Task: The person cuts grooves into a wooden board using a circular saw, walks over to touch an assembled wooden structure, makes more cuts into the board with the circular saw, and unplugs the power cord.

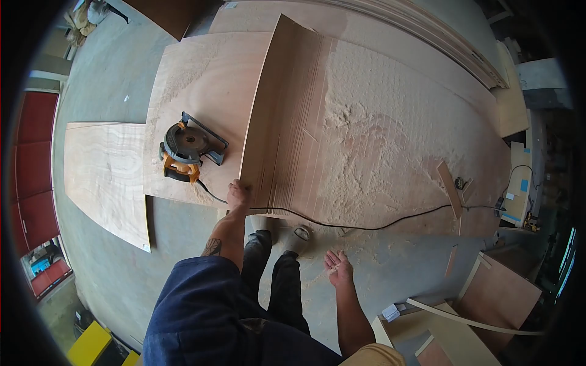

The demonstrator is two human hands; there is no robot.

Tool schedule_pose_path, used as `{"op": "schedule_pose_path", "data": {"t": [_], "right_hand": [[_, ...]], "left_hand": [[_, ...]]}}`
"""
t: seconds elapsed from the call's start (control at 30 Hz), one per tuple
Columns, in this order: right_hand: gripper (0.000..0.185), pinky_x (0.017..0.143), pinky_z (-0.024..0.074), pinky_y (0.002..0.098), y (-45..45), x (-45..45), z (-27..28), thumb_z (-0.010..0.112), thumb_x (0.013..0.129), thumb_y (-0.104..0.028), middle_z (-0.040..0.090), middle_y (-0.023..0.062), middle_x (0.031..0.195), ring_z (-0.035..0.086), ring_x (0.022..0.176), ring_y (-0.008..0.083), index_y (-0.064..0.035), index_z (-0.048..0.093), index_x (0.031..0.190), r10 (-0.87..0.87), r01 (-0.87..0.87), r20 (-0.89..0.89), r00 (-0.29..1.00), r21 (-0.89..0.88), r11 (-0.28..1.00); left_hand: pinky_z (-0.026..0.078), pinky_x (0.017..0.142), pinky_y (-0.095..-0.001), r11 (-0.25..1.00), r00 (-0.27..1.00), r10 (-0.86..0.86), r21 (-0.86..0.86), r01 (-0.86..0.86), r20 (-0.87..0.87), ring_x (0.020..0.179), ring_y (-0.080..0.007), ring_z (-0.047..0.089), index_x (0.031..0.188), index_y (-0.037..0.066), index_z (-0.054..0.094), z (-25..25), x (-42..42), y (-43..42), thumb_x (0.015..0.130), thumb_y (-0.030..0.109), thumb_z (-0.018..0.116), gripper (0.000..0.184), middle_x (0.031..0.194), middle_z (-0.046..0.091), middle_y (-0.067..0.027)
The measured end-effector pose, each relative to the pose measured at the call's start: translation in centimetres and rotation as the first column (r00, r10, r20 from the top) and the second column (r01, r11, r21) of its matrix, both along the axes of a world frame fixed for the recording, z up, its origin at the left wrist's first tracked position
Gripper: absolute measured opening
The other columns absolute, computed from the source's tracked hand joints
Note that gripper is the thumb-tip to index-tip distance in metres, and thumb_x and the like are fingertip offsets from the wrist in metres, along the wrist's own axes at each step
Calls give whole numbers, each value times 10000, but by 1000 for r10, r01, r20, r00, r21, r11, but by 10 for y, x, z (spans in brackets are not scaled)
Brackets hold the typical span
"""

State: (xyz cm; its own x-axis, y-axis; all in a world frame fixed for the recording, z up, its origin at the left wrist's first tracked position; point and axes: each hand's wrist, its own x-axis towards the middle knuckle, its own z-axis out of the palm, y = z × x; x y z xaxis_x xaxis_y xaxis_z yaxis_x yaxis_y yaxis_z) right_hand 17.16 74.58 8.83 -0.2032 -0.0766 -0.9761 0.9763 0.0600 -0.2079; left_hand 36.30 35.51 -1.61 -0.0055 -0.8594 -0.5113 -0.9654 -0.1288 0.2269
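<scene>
Navy shirt (204, 305) seen closest, behind left hand. Upturned edge of kerfed plywood panel (268, 116) gripped by left hand (239, 193), panel extended forward and to the right of it. Right hand (339, 268) held open, palm up, near panel's front edge. Circular saw (188, 145) placed left-forward of left hand; power cord (366, 228) strung past both hands. Sawdust (372, 140) scattered ahead of right hand.
</scene>
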Motion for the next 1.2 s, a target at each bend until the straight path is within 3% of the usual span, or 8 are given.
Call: {"op": "schedule_pose_path", "data": {"t": [0.23, 0.43, 0.77, 0.8, 0.87, 0.97, 1.03, 1.2], "right_hand": [[610, 1138, 356, 526, 119, 13, 71, 509, 1057, -362, 519, 252, 1449, 495, 1346, 427, -73, 297, 1550, 248, -229, -71, 966, 204, 952], [547, 1088, 403, 551, 226, 45, 116, 511, 1043, -322, 562, 256, 1411, 579, 1242, 427, -67, 347, 1498, 114, -117, 35, 993, 470, 875], [513, 1069, 413, 591, 269, 83, 179, 512, 1054, -332, 537, 288, 1413, 551, 1283, 435, -63, 398, 1475, 181, -183, 48, 982, 462, 868], [705, 1031, 436, 519, 272, 93, 194, 686, 939, -501, 647, 125, 1355, 633, 1176, 305, -182, 438, 1516, 228, -198, -17, 974, 430, 881], [582, 766, 506, 398, 272, 92, 195, 652, 966, -456, 702, 82, 1199, 671, 984, 218, -184, 492, 1455, 199, -220, 96, 975, 519, 826], [512, 655, 489, 350, 291, 103, 186, 651, 964, -420, 720, 62, 1118, 670, 874, 188, -183, 540, 1405, 249, -316, 195, 949, 535, 784], [488, 621, 490, 332, 351, 140, 148, 664, 951, -375, 727, 63, 1089, 675, 843, 185, -180, 558, 1386, 300, -300, 87, 950, 518, 801], [347, 568, 513, 310, 416, 166, 112, 643, 944, -216, 735, 116, 1022, 703, 780, 208, -99, 602, 1268, 408, -342, -126, 904, 361, 868]], "left_hand": [[528, 950, -491, 999, 999, -34, 19, 34, 30, 1100, -401, 655, 1136, 40, 593, -13, 8, -9, 838, 455, 716, 526, 1121, 672, -234], [539, 950, -481, 1000, 999, 8, 15, -9, 34, 1111, -396, 649, 1171, 80, 609, 9, -6, 0, 865, 371, 707, 434, 1194, 629, -210], [522, 957, -507, 998, 996, -57, -2, 57, -71, 1141, -435, 614, 1198, 38, 509, -14, 22, -13, 868, 317, 711, 476, 1230, 586, -244], [513, 974, -508, 996, 994, -82, 34, 84, -72, 1159, -449, 598, 1209, 15, 493, -25, 32, -17, 857, 327, 722, 523, 1241, 571, -268], [490, 1022, -510, 999, 982, -23, 42, 31, -189, 1195, -492, 559, 1244, -30, 453, -54, 35, -15, 808, 385, 773, 682, 1268, 538, -327], [451, 1085, -488, 991, 993, -12, 134, 28, -118, 1258, -473, 540, 1469, -48, 322, -35, 27, -4, 782, 409, 808, 958, 1404, 486, -315], [398, 1131, -492, 924, 961, -273, 265, 274, -40, 1307, -463, 500, 1469, -43, 367, -47, 40, 0, 796, 346, 801, 890, 1432, 470, -296], [365, 1147, -519, 915, 870, -404, -128, 383, -282, 1374, -450, 422, 1442, -5, 448, 52, 20, 73, 823, 252, 758, 738, 1468, 467, -267]]}}
